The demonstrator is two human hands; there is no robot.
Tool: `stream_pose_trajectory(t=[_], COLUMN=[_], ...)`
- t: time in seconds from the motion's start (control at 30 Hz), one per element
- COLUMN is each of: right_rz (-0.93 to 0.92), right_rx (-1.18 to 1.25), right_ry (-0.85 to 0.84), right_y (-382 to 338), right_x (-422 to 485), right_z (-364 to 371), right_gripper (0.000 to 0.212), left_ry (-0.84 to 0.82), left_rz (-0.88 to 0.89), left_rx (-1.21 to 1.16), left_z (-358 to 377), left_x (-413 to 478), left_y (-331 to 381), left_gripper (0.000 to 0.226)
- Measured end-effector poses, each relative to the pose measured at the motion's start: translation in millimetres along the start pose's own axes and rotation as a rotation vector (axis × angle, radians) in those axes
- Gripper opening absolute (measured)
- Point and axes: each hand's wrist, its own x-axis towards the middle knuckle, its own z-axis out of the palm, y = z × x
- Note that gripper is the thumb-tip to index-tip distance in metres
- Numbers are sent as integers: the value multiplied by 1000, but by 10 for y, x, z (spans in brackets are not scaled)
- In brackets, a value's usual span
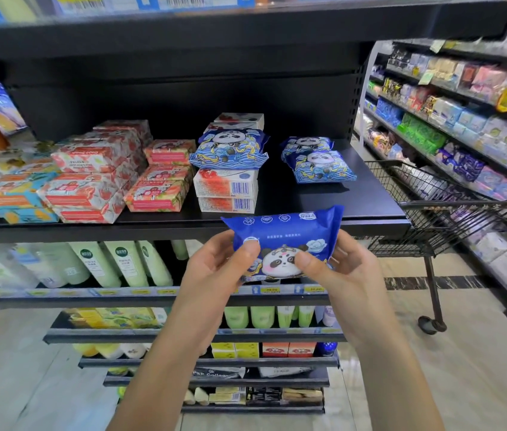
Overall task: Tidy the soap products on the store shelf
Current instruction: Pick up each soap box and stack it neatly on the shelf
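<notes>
The shelf (pixel 354 209) holds a pile of blue panda packs (pixel 319 164) near its right end; the loose pack (pixel 283 239), just before the shelf edge, is pinched between left hand (pixel 214 270) and right hand (pixel 347 269): lay it flat on that pile, panda up

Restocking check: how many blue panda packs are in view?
4 packs: one held by left hand and right hand; one atop the white boxes; two overlapping farther right on the shelf. Others may hide behind.

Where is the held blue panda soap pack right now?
Head view, centre: the blue panda soap pack is pinched between the left hand and right hand, in front of the black shelf edge.
</notes>
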Motion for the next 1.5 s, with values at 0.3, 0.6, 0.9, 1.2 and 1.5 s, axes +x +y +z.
stream_pose_trajectory(t=[0.3, 0.6, 0.9, 1.2, 1.5], right_rz=[30, 216, 196, 84, 41], right_rx=[-22, -28, 42, 102, 72], right_ry=[-93, -28, -49, -43, -132], right_y=[56, 50, 131, 166, 172], right_x=[29, 27, 30, -4, -62], right_z=[-8, 86, 74, 9, -49], right_gripper=[44, 55, 58, 67, 77], left_ry=[-40, -12, 17, 0, -104], left_rz=[-34, 46, 18, -141, -183], left_rx=[-81, -31, -28, -195, -191], left_z=[67, 34, 7, -60, -44], left_x=[2, 39, 54, 69, 26], left_y=[10, -16, -75, -18, -7], left_gripper=[45, 49, 61, 72, 53])
